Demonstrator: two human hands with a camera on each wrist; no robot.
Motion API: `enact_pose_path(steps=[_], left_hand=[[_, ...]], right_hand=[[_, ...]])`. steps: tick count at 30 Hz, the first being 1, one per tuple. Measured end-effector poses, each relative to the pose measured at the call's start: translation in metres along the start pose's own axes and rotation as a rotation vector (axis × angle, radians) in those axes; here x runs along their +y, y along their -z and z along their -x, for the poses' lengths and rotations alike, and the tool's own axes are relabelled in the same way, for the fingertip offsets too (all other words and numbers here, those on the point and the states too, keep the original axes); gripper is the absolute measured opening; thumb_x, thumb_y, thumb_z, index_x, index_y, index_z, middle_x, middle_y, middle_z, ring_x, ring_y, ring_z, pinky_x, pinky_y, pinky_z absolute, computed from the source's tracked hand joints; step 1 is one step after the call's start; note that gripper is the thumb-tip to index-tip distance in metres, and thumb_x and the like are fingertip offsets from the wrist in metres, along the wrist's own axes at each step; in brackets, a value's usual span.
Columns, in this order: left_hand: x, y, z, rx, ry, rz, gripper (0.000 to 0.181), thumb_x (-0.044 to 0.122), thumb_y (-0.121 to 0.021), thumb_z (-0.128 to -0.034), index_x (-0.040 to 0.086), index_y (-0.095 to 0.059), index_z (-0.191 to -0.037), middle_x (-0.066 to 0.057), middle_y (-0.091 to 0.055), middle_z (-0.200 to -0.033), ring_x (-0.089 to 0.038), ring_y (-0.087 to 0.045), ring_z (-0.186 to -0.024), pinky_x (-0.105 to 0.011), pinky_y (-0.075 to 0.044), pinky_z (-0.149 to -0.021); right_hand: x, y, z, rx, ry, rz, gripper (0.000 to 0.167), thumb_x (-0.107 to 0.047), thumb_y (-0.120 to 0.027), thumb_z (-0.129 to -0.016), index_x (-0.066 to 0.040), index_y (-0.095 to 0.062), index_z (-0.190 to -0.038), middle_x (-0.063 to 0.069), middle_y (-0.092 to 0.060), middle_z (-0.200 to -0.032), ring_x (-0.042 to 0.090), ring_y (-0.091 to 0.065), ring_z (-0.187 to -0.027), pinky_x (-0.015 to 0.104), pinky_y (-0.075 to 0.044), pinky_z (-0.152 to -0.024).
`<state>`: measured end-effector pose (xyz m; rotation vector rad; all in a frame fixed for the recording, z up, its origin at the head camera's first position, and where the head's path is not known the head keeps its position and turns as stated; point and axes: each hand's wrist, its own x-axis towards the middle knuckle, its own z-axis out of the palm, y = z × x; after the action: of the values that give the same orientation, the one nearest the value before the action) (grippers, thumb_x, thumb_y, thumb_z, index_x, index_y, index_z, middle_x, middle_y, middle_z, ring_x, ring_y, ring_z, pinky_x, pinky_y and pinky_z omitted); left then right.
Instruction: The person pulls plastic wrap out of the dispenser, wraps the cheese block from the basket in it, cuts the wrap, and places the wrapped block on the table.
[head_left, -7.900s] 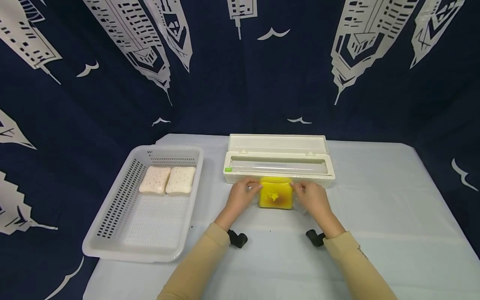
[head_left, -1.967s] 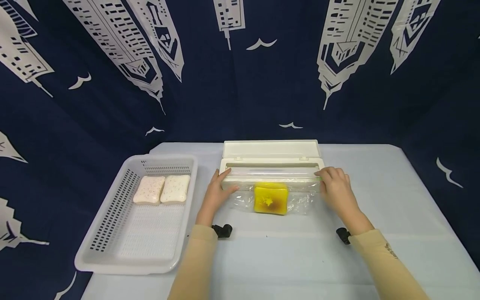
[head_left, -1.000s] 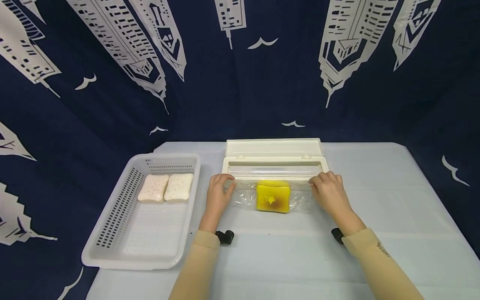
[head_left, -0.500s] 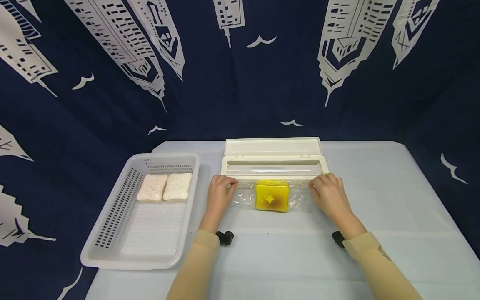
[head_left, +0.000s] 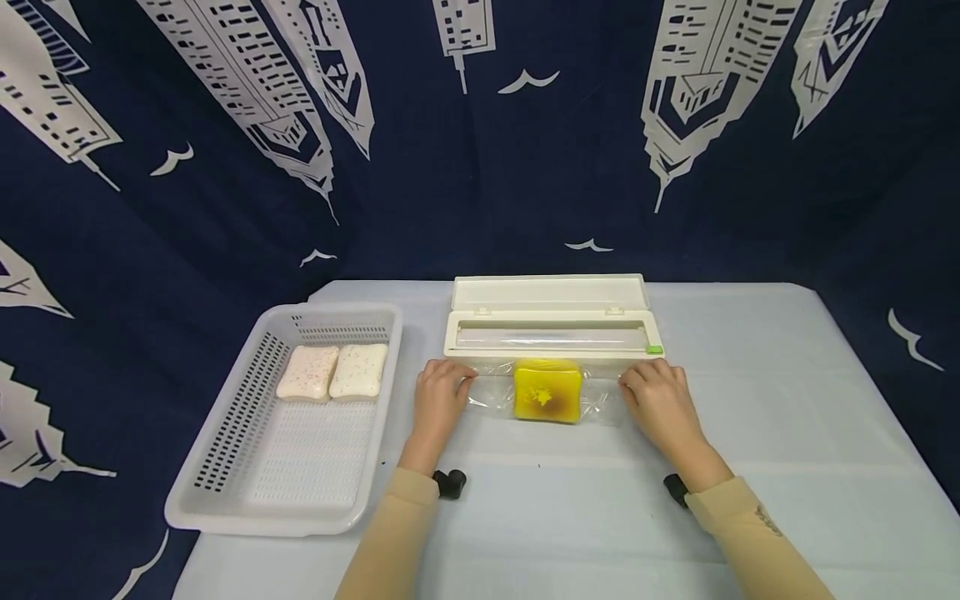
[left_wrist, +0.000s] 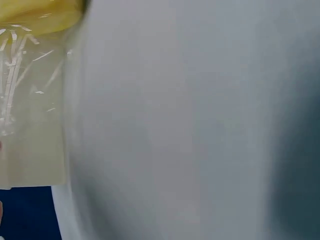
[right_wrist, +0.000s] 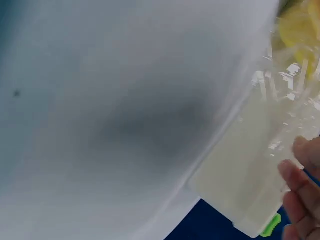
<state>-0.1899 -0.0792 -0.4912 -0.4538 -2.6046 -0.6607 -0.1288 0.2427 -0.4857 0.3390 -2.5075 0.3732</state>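
A yellow bread-slice-shaped piece [head_left: 547, 392] with a brown patch lies in clear plastic wrap [head_left: 491, 395], just in front of the cream wrap dispenser [head_left: 555, 293]. My left hand [head_left: 439, 406] pinches the wrap near its left edge between thumb and fingers. At the opposite edge, my right hand [head_left: 662, 410] pinches the film likewise. The right wrist view shows fingertips [right_wrist: 292, 175] beside the shiny wrap [right_wrist: 290, 100]. The dispenser's lid is raised, with a film roll [head_left: 555, 338] inside and a green slider [head_left: 655, 350] at the right end of its front edge.
A white perforated basket [head_left: 258, 508] stands on the left, holding two pale speckled bread-slice-shaped pieces [head_left: 357, 372] side by side. White cloth covers the table [head_left: 750, 375]. A dark blue patterned curtain [head_left: 480, 183] hangs behind it. Both wrists wear black cameras [head_left: 451, 484].
The green slider has gone from the dispenser's left end to its right. Both hands moved from beside the yellow piece to the dispenser's ends, then pinched the wrap's edges and drew slightly toward me.
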Motion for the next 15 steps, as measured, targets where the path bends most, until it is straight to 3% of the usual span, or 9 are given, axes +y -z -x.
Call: enact_pose_path(steps=[4,7,12,15], left_hand=[[0.005,0.008,-0.004,0.016,0.026,0.042,0.011,0.007,-0.073,-0.0866,0.012,-0.076,-0.096,-0.004,-0.073,-0.101,-0.025,-0.062,-0.101,-0.040,-0.049,-0.086],[0.015,0.010,-0.012,-0.010,-0.018,0.091,0.018,0.004,-0.066,-0.0902,0.011,-0.073,-0.105,-0.005,-0.071,-0.111,-0.025,-0.060,-0.110,-0.040,-0.048,-0.097],[0.037,0.002,-0.015,-0.226,-0.124,0.132,0.031,0.012,-0.059,-0.0948,0.009,-0.064,-0.126,-0.006,-0.063,-0.132,-0.024,-0.055,-0.126,-0.038,-0.041,-0.111],[0.045,-0.004,-0.009,-0.280,-0.122,0.106,0.037,0.018,-0.062,-0.0951,0.007,-0.061,-0.130,-0.007,-0.064,-0.130,-0.024,-0.056,-0.124,-0.039,-0.041,-0.110]], right_hand=[[-0.007,0.007,-0.007,-0.015,-0.083,-0.038,0.015,0.008,-0.062,-0.079,0.001,-0.069,-0.092,0.016,-0.070,-0.091,0.034,-0.059,-0.089,0.045,-0.039,-0.073],[-0.016,0.007,-0.015,-0.056,-0.139,-0.097,0.022,0.005,-0.056,-0.084,0.002,-0.067,-0.103,0.019,-0.070,-0.102,0.036,-0.061,-0.098,0.048,-0.042,-0.081],[-0.030,-0.005,-0.020,-0.148,-0.173,-0.175,0.026,-0.007,-0.061,-0.091,0.004,-0.065,-0.114,0.022,-0.068,-0.113,0.039,-0.060,-0.110,0.053,-0.043,-0.096],[-0.034,-0.013,-0.016,-0.147,-0.145,-0.174,0.029,-0.011,-0.066,-0.091,0.006,-0.066,-0.115,0.022,-0.068,-0.113,0.040,-0.060,-0.109,0.055,-0.045,-0.096]])
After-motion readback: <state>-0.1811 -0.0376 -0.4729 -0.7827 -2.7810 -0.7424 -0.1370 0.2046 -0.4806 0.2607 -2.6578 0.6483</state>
